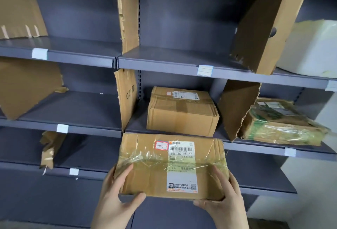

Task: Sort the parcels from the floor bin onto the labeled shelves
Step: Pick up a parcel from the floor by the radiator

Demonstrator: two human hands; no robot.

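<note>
Nearest to us, our left hand (116, 197) and right hand (226, 199) clasp the parcel (145, 165) at its two near corners. The thumbs lie along the near edge and the fingers are laid over the top. It is held in the air before the shelving, its far edge about level with a middle shelf (87, 130); we cannot tell whether it touches. We judge it a flat corrugated carton, fairly stiff though creased, and probably light, since we carry it by one end. The glossy tape across the top looks slippery, so bare cardboard at the sides should give the surer hold. Its shipping label (182, 166) faces up, with a red-bordered sticker (161, 145) beside it; the handwritten mark there is too small for us to be sure of. Just beyond, a brown box (182, 114) sits in the bay between two torn cardboard dividers (127, 99). Right of it lies a plastic-wrapped package (280, 128). Higher up, a tag (205, 70) marks an upper shelf edge, and a white block (310, 46) rests at far right.
</note>
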